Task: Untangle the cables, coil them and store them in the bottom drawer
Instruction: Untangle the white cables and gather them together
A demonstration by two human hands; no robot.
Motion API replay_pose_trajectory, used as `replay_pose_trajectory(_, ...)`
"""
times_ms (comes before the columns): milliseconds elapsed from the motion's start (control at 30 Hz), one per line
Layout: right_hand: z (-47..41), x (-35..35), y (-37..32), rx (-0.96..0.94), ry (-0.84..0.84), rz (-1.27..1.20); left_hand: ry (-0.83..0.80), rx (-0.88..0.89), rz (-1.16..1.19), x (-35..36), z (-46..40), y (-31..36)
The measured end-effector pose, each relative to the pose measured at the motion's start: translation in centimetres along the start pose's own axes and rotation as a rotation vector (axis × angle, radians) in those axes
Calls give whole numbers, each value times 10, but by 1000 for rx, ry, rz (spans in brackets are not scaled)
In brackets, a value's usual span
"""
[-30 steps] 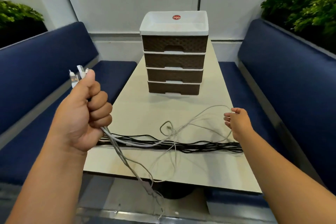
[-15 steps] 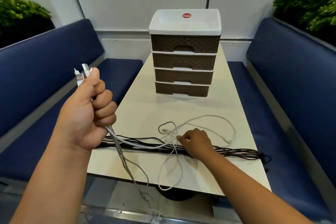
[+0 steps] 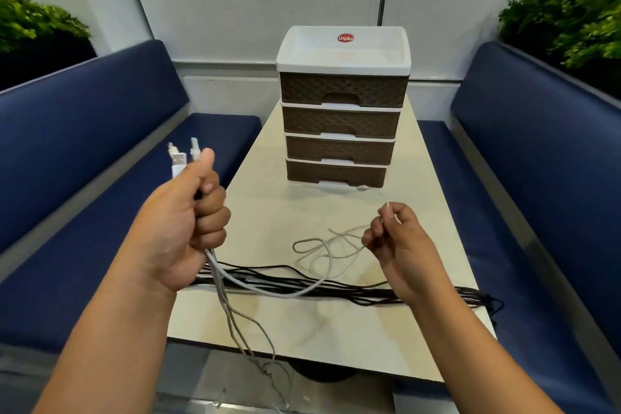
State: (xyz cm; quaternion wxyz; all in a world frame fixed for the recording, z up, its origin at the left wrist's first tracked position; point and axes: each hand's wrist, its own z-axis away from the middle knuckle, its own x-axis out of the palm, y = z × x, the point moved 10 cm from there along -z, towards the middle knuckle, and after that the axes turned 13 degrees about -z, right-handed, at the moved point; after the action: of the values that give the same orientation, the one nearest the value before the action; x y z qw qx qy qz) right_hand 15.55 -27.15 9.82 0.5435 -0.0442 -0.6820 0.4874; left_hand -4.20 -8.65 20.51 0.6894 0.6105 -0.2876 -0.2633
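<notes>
The right hand (image 3: 400,245) has lifted from the bench (image 3: 255,212) toward three o'clock, pinching a white cable (image 3: 322,245) clear; the left hand (image 3: 188,228) stays clamped on the plug ends (image 3: 181,156).

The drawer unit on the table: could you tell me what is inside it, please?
All four drawers of the drawer unit are shut, so their contents are hidden. Its white top tray looks bare.

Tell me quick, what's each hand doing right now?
Left hand: fist closed around white cables, plug ends sticking up.
Right hand: pinching a thin white cable above the table.
</notes>
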Motion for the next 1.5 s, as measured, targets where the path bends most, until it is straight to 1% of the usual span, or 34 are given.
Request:
replay_pose_trajectory(33, 9, 14, -10, -16, -51, -25, -5, -2, -33, 6, 0, -1)
replay_pose_trajectory(100, 30, 41, -24, -53, -147, 40, -24, 3, -85, 24, 2, -3)
replay_pose_trajectory(233, 63, 89, -34, -193, -322, 443, -128, 15, -166, 73, 9, -7)
replay_pose_trajectory(300, 76, 109, -28, -261, -436, 593, -187, 20, -176, 95, 11, -9)
replay_pose_trajectory(333, 80, 116, -23, -279, -482, 661, -198, 23, -182, 102, 10, -10)
replay_pose_trajectory(400, 85, 120, -12, -301, -523, 777, -169, 38, -178, 107, 8, -11)
replay_pose_trajectory(500, 82, 109, -7, -320, -465, 855, -97, 88, -80, 102, 2, -1)
replay_pose_trajectory(633, 53, 71, -15, -375, -357, 1071, -58, 246, 228, 74, -5, 51)
replay_pose_trajectory(733, 13, 37, -38, -453, -197, 1164, -66, 376, 336, 55, -3, 91)
replay_pose_trajectory(867, -31, 11, -86, -523, 33, 1337, -101, 470, 390, 43, 4, 119)
replay_pose_trajectory(933, -52, -9, -100, -428, 118, 1420, -113, 479, 408, 37, 4, 126)
replay_pose_trajectory(1000, -69, -39, -102, -231, 185, 1410, -113, 449, 408, 33, -2, 125)
replay_pose_trajectory(1067, -71, -61, -96, -54, 206, 1228, -83, 381, 375, 31, -11, 115)
replay_pose_trajectory(1100, -69, -64, -92, -2, 205, 1128, -62, 345, 359, 31, -15, 108)
replay_pose_trajectory(1133, -67, -64, -89, 30, 182, 1083, -46, 313, 350, 31, -19, 101)
replay_pose_trajectory(1200, -64, -55, -80, 86, 83, 1177, -26, 259, 346, 33, -25, 89)
replay_pose_trajectory(1300, -59, -50, -57, 237, -94, 1464, -8, 201, 284, 40, -31, 82)
replay_pose_trajectory(1367, -54, -48, -47, 326, -173, 1602, -12, 177, 202, 47, -35, 82)
replay_pose_trajectory(1433, -49, -45, -47, 363, -208, 1707, -49, 139, 151, 59, -39, 83)
replay_pose_trajectory(1500, -38, -38, -55, 393, -241, 1750, -133, 78, 166, 77, -42, 87)
